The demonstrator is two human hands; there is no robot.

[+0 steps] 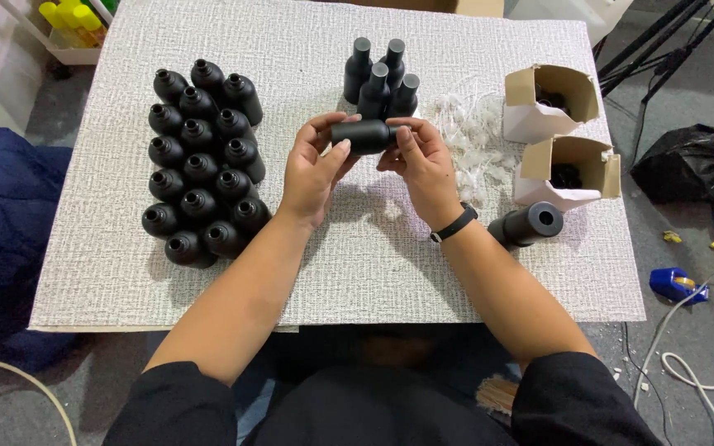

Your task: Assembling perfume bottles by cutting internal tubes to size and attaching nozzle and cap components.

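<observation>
Nearest: black sleeves, cut off by the lower edge, with both forearms reaching up over the textured white mat (373,272).

Left hand (314,169): fingers curling around the base end of a black bottle (363,135), which is lying sideways between both hands.

Right hand (420,165): gripping the bottle's neck end; fingers are hiding the neck, so whether a cap is on cannot be told. A black wristband (454,223) is circling this wrist.

Right of the right forearm: a black tube (527,223) lying on its side.

Left of the left hand: a cluster of open black bottles (202,169) standing upright.

Beyond the hands: four capped bottles (380,78) standing together.

Beyond the right hand: a heap of white straws (473,132), hard to make out, and two open cardboard boxes (568,161), their dark contents staying indistinct.
</observation>
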